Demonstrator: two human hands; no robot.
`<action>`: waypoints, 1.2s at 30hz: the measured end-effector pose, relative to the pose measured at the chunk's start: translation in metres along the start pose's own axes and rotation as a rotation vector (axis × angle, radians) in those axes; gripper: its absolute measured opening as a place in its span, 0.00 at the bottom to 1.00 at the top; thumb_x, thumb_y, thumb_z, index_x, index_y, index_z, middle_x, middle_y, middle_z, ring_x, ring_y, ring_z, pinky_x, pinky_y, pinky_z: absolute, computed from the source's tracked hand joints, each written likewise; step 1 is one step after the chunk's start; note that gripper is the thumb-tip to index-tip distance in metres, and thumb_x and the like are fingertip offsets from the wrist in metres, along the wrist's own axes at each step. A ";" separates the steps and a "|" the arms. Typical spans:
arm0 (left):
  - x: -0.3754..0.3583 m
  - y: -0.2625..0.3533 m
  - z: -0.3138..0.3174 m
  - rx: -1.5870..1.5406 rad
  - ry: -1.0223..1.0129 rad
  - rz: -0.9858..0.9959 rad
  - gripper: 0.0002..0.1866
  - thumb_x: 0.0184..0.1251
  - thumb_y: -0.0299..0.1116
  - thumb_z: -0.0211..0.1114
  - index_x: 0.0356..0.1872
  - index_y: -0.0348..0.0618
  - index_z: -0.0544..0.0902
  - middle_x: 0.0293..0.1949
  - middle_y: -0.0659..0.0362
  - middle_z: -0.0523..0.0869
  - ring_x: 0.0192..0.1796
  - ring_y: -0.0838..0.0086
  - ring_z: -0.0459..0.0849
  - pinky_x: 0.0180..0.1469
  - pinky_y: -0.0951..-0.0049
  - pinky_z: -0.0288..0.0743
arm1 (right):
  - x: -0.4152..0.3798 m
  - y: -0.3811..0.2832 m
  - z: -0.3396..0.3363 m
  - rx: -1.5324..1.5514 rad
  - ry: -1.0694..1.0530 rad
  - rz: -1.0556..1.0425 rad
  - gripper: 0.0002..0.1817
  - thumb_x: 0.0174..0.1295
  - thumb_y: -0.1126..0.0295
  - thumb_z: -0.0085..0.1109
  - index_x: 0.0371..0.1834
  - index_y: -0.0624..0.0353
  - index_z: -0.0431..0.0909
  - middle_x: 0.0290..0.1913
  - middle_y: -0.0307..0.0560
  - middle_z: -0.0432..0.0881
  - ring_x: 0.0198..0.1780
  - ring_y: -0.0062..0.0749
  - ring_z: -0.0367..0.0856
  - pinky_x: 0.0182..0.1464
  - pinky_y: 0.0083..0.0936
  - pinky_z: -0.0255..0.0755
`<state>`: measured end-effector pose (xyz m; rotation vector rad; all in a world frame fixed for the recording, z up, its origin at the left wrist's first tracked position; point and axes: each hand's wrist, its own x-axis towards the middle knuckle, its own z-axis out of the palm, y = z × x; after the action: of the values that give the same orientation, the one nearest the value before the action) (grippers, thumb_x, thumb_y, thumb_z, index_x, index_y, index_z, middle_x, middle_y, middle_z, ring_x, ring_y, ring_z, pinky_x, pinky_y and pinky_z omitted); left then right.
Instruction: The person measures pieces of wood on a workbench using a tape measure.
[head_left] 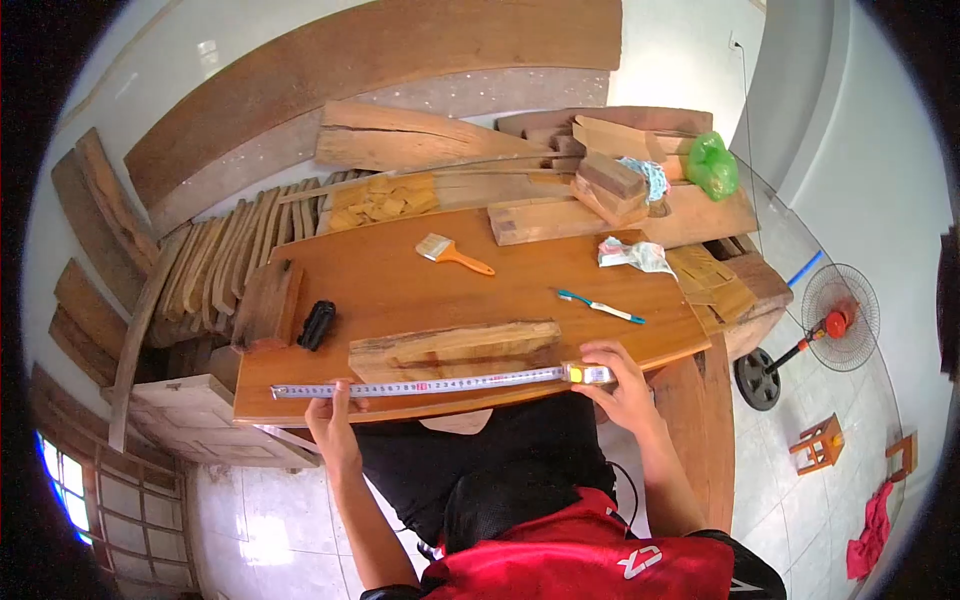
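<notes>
A tape measure [470,382] is stretched out along the near edge of the wooden tabletop [400,290], its white blade lying left to right. My right hand [628,392] is closed around its case at the right end. With thumb and fingers, my left hand [337,428] pinches the blade some way in from its free end. Just beyond the blade, a rough wooden block [455,350] lies roughly parallel to it.
On the tabletop are a paintbrush [455,254], a toothbrush [600,306], a black object [317,326] and a crumpled wrapper [637,255]. Wood pieces [610,188] and a green plastic bag [712,166] sit behind. Planks [220,255] line the left; a fan [838,318] stands right.
</notes>
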<state>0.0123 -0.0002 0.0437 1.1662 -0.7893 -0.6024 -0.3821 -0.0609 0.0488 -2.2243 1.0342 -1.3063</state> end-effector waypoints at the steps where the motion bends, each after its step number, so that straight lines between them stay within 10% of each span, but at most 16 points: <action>1: 0.000 0.001 -0.001 0.029 0.003 -0.004 0.14 0.76 0.37 0.63 0.39 0.32 0.84 0.28 0.58 0.84 0.29 0.77 0.80 0.35 0.76 0.72 | 0.001 -0.003 0.000 -0.001 0.001 0.006 0.22 0.54 0.72 0.76 0.50 0.60 0.77 0.56 0.52 0.79 0.56 0.46 0.81 0.57 0.33 0.76; 36: -0.001 0.006 -0.019 0.042 -0.067 -0.026 0.11 0.76 0.34 0.62 0.39 0.33 0.81 0.27 0.59 0.83 0.31 0.77 0.81 0.36 0.74 0.74 | 0.017 -0.012 0.026 0.038 0.090 -0.036 0.22 0.47 0.79 0.74 0.45 0.59 0.74 0.47 0.53 0.79 0.52 0.44 0.80 0.56 0.33 0.73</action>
<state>0.0270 0.0126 0.0455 1.2016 -0.8484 -0.6513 -0.3499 -0.0668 0.0538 -2.1834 0.9961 -1.4413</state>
